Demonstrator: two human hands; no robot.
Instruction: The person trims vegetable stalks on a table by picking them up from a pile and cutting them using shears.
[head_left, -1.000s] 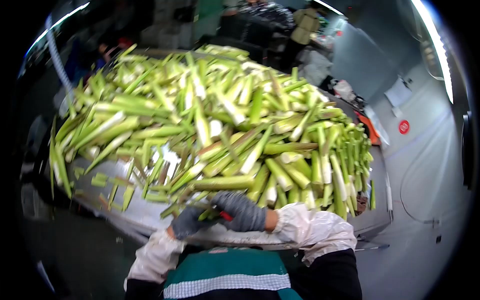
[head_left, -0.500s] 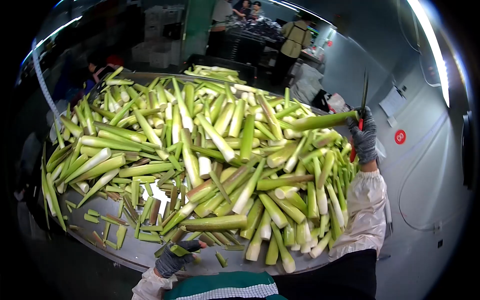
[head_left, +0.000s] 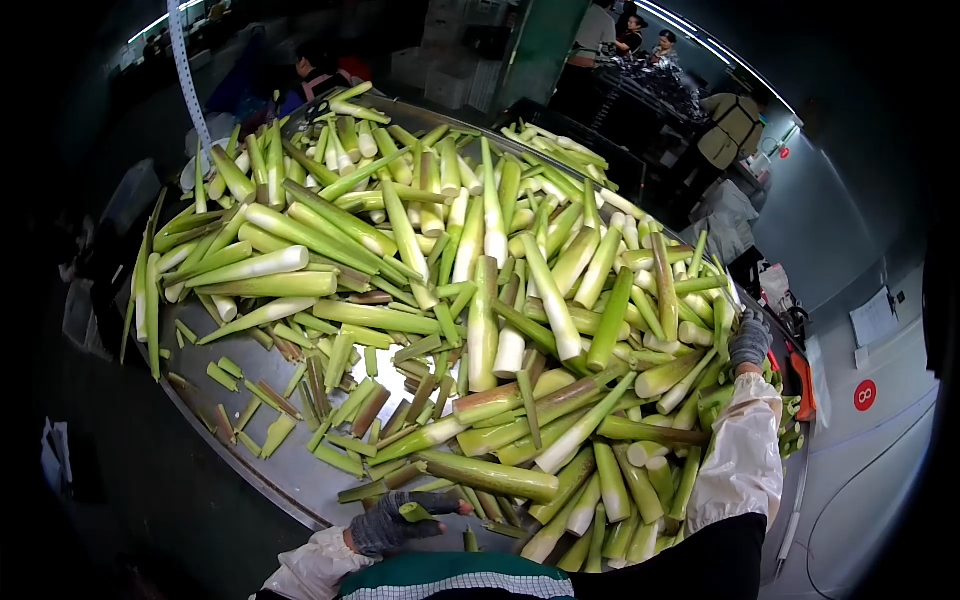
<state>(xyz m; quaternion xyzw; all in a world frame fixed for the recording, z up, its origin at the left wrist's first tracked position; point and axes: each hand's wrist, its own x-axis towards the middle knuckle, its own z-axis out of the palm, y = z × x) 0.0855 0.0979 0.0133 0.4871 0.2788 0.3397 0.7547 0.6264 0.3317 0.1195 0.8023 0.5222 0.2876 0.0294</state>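
Low at the table's near edge is my left hand (head_left: 393,522) in a grey glove, its fingers curled round a short green stalk piece (head_left: 414,512), index finger stretched to the right. My right hand (head_left: 750,343), also gloved, reaches to the right side of the pile, closed on a red-handled tool (head_left: 772,361); its blade is mostly hard to make out. Just left of that hand lies a green stalk (head_left: 700,284); whether they touch is unclear. Pale green and white stalks (head_left: 480,325) are heaped between my hands and beyond.
The metal table (head_left: 225,440) has a raised rim and carries cut scraps (head_left: 278,434) at its left front. An orange-handled item (head_left: 802,385) lies at the right edge. People (head_left: 732,130) stand farther back; another person (head_left: 312,75) is at the upper left.
My hands, together at the front one second ago, are now apart. Since half a second ago the raised right hand has lowered onto the pile's right side. The view has turned left.
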